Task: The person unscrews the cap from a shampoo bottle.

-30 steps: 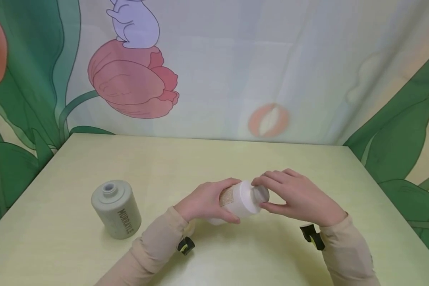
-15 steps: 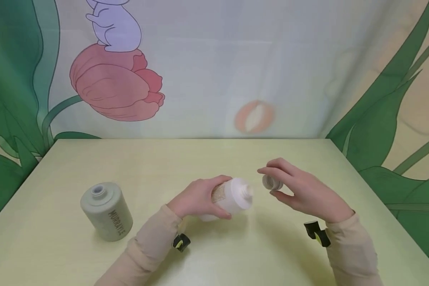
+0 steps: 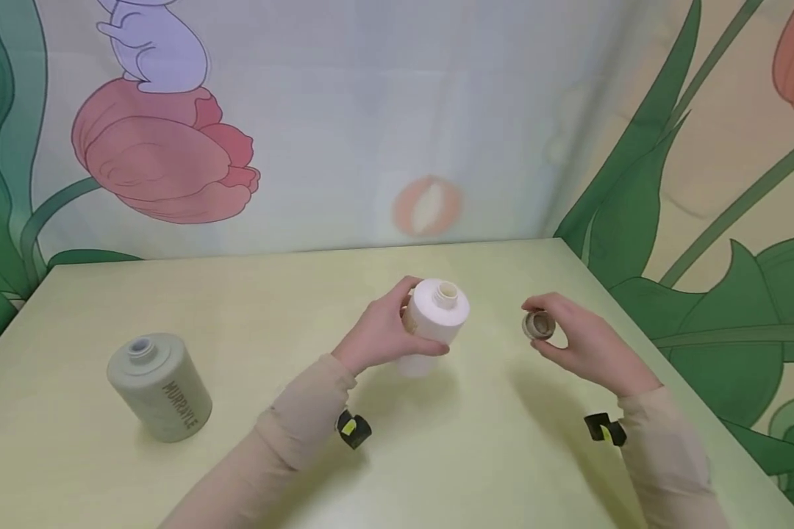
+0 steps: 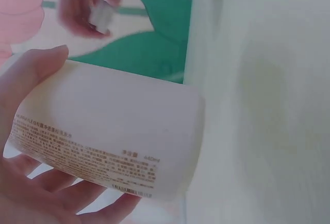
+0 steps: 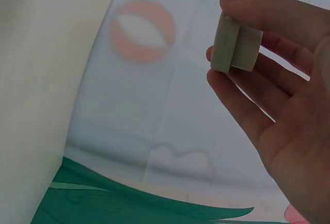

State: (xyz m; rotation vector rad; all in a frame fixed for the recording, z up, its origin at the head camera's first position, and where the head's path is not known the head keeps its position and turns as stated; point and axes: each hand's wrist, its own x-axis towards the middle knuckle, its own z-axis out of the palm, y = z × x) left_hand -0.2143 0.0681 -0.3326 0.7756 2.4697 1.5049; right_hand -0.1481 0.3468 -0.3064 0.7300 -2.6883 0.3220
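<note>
My left hand (image 3: 385, 330) grips a white bottle (image 3: 437, 317) around its body, its uncapped threaded neck pointing up. In the left wrist view the bottle (image 4: 118, 110) shows small printed text and "440ml" on its side, the thumb over one face and the fingers beneath. To the right, my right hand (image 3: 585, 342) pinches a small bottle cap (image 3: 539, 325) between thumb and fingers, its hollow underside toward the head camera. The right wrist view shows the cap (image 5: 234, 44) from the side, stepped in two widths. Bottle and cap are apart.
A grey-green bottle (image 3: 160, 388) lettered "MURRAYLE", with an open neck, stands at the left of the pale yellow table (image 3: 265, 308). Behind the table hangs a printed curtain (image 3: 331, 147) with flowers and leaves. Small black wrist devices sit at both sleeves.
The right hand has taken the cap off the white bottle and moved it right. The left hand has turned the bottle from lying tilted to more upright. The head view has shifted right.
</note>
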